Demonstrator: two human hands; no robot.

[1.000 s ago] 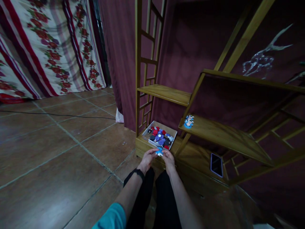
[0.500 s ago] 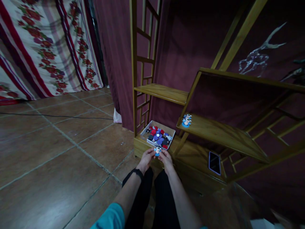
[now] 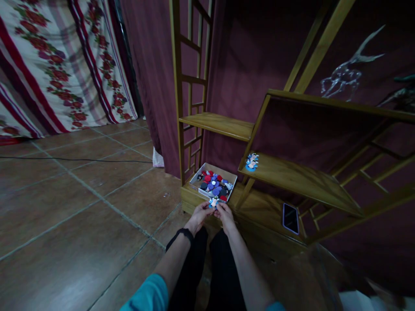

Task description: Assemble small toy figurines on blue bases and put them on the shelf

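Note:
A small blue-and-white figurine (image 3: 214, 201) is pinched between my two hands, just in front of the box. My left hand (image 3: 200, 214) grips it from the left with closed fingers, and my right hand (image 3: 225, 214) closes on its right side. Behind my hands, a shallow cardboard box (image 3: 193, 183) holds several small pieces with red, purple and black round bases. Similar blue-and-white figurines (image 3: 251, 162) stand at the left end of the middle shelf (image 3: 298, 183).
The wooden shelf unit (image 3: 215, 124) has lattice sides and stepped boards. A phone-like device with a dark screen (image 3: 290, 218) lies on the lower board. On the upper right board stands a clear deer ornament (image 3: 343, 80). A black cable (image 3: 78, 160) crosses the tiled floor.
The view has shifted slightly, so the shelves sit a little further left. Both hands still hold the figurine, which appears slightly turned.

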